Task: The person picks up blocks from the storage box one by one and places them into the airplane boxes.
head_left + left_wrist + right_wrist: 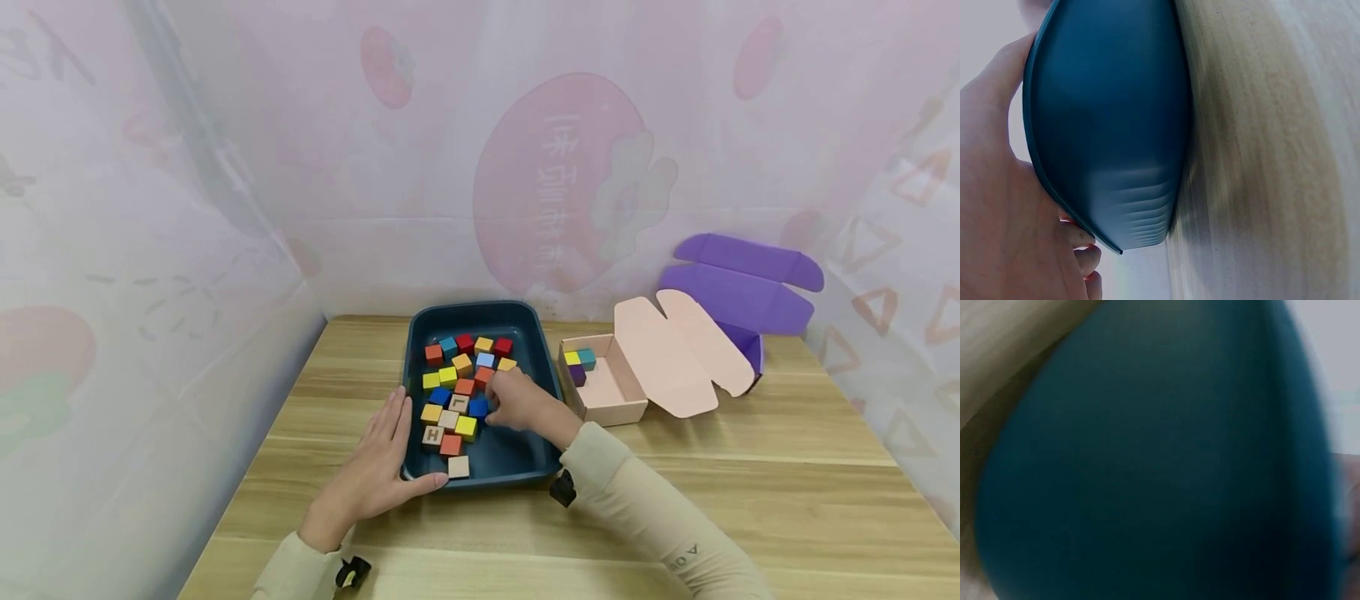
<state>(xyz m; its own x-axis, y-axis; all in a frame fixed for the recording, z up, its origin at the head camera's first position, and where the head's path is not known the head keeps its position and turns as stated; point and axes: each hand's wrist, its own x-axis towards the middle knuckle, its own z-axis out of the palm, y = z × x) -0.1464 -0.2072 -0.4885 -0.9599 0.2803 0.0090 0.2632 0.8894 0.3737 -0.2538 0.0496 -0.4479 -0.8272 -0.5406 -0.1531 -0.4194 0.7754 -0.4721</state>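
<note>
A dark blue tray (536,442) holds several small cubes in red, yellow, orange, blue and plain wood. My left hand (378,467) lies along the tray's near left corner, fingers straight on the left rim and thumb over the front rim. In the left wrist view that hand (1004,169) rests against the rim above the tray's outer wall (1110,112). Inside the tray, my right hand (528,407) has bent fingers beside an orange-red cube (483,377) and a blue cube (478,407). I cannot tell whether it pinches a cube. The tray wall (1147,456) fills most of the right wrist view.
Right of the tray stands an open pale pink box (611,414) with yellow, teal and dark purple cubes in its far left corner. An open purple box (742,287) stands behind its lid. All rest on a wooden table (750,483) beside a printed curtain.
</note>
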